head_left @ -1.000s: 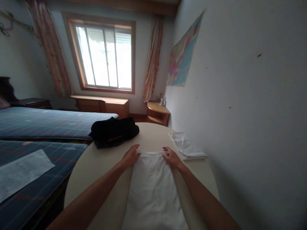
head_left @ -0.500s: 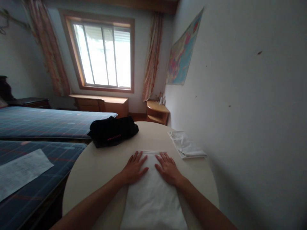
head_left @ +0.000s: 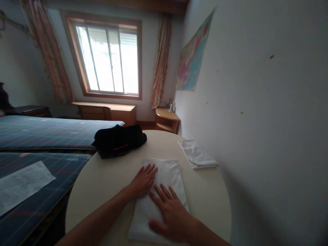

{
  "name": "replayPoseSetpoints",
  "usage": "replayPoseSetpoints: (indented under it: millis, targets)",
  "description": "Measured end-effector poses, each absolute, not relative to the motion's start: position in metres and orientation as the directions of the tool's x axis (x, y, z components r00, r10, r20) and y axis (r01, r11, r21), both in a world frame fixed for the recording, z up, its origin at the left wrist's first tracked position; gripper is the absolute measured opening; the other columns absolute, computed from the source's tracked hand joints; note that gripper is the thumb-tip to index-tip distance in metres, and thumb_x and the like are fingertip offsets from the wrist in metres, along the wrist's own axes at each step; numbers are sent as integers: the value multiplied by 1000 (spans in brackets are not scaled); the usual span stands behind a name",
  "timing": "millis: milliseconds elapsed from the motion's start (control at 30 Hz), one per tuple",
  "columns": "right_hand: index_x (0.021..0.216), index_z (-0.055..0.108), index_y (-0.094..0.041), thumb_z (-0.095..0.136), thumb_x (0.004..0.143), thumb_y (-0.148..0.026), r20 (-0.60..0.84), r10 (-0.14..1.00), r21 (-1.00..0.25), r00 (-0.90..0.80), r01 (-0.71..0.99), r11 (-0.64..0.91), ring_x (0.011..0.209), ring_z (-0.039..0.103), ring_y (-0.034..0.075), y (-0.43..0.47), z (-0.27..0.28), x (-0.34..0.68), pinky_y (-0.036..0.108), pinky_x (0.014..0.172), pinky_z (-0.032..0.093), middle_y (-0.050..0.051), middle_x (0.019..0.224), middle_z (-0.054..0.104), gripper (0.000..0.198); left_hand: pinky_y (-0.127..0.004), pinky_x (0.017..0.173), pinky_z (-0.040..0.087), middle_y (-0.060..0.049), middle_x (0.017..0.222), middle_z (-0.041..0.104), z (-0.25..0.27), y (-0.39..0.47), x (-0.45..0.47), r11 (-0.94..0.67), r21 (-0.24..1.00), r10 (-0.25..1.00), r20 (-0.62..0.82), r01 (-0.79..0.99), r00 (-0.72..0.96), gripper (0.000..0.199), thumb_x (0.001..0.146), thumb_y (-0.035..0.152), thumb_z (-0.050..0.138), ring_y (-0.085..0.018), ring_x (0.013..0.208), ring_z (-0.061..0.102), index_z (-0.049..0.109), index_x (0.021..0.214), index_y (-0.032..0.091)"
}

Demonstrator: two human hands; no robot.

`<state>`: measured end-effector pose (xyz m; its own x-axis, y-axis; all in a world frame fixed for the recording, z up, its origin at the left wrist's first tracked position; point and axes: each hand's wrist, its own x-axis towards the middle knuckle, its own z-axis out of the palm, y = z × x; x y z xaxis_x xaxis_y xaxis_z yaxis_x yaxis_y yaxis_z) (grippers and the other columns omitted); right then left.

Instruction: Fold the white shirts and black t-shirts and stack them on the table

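Observation:
A white folded cloth (head_left: 167, 172) lies lengthwise on the round cream table (head_left: 107, 181) in front of me. On the cloth's left edge my left hand (head_left: 144, 181) rests flat, fingers stretched toward the far end. My right hand (head_left: 170, 210) is over the nearer middle of the cloth, its fingers spread and thumb out to the left; whether the whole palm touches I cannot tell. Neither hand grips anything.
A bundled black cloth item (head_left: 119, 140) with pink lettering sits at the table's far left. Another folded white cloth (head_left: 198, 153) lies at the far right, near the wall (head_left: 269, 143). Left of the table are plaid mattresses (head_left: 64, 167) and a paper sheet (head_left: 24, 184).
My right hand has moved from the cloth's far right edge toward me and to the left. My left hand stays near the left edge. The cloth's near end has come into view.

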<state>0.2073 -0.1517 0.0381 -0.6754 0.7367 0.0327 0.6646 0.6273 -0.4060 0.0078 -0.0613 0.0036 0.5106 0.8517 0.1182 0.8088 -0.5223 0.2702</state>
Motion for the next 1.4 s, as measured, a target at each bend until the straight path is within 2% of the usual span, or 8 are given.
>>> replayPoseSetpoints:
  millis: [333, 467, 567, 667, 900, 1067, 1200, 1400]
  targets:
    - [148, 36, -33, 54, 90, -53, 48, 675, -474, -737, 578, 665, 147, 19, 30, -168, 47, 212, 53, 120, 10, 5, 157, 31, 64, -42, 116, 29, -10, 148, 46, 17, -73, 23, -492, 276, 863, 280, 826, 420, 47, 93, 19, 38, -23, 138, 40, 50, 138, 19]
    - [135, 53, -26, 49, 92, -29, 165, 782, -434, -601, 667, 605, 141, 34, 23, -168, 32, 217, 44, 119, 22, 6, 147, 48, 43, -46, 119, 25, -7, 157, 32, 16, -110, 20, -553, 304, 832, 240, 775, 500, 49, 99, 36, 37, -25, 146, 25, 41, 146, 24]
    - [142, 45, -23, 46, 91, -25, 209, 820, -390, -532, 724, 569, 143, 29, 24, -166, 18, 228, 45, 119, 24, 6, 151, 42, 51, -50, 120, 18, -2, 162, 15, 16, -133, 10, -641, 329, 762, 159, 694, 628, 59, 98, 50, 37, -27, 149, 12, 23, 153, 34]
    - [147, 39, -23, 46, 91, -27, 187, 837, -371, -515, 752, 545, 144, 29, 25, -165, 12, 234, 45, 118, 27, 6, 153, 39, 56, -54, 120, 13, -2, 162, 12, 15, -145, 4, -673, 341, 725, 127, 656, 677, 67, 96, 54, 39, -29, 149, 9, 12, 155, 37]
    - [115, 65, -23, 47, 91, -24, 196, 904, -377, -380, 822, 427, 109, 59, 23, -115, 38, 234, 37, 99, 45, 8, 116, 66, 30, -46, 115, 29, -6, 153, 40, 19, -117, 9, -576, 358, 816, 191, 735, 546, 60, 93, 54, 45, -28, 140, 36, 37, 148, 30]
    - [116, 64, -16, 47, 90, -19, 244, 936, -293, -255, 900, 322, 112, 57, 23, -34, 46, 258, 34, 102, 40, 13, 117, 65, 32, -44, 113, 31, -10, 147, 48, 30, -45, 3, -440, 338, 893, 259, 832, 367, 49, 93, 36, 48, -28, 135, 43, 49, 139, 21]
    - [123, 62, -9, 53, 87, -19, 122, 966, -279, -228, 926, 253, 116, 56, 24, 14, 43, 274, 31, 102, 39, 17, 125, 63, 38, -43, 109, 35, -15, 138, 56, 30, 11, -10, -346, 342, 936, 181, 874, 300, 47, 90, 23, 47, -29, 129, 50, 51, 137, 15]
    - [103, 73, -12, 62, 81, -27, -21, 973, -292, -228, 933, 212, 91, 66, 21, 43, 43, 282, 25, 77, 46, 11, 99, 74, 29, -36, 102, 42, -13, 127, 64, 23, 49, -21, -344, 362, 938, 92, 866, 334, 47, 80, 26, 60, -28, 118, 59, 59, 127, 18]
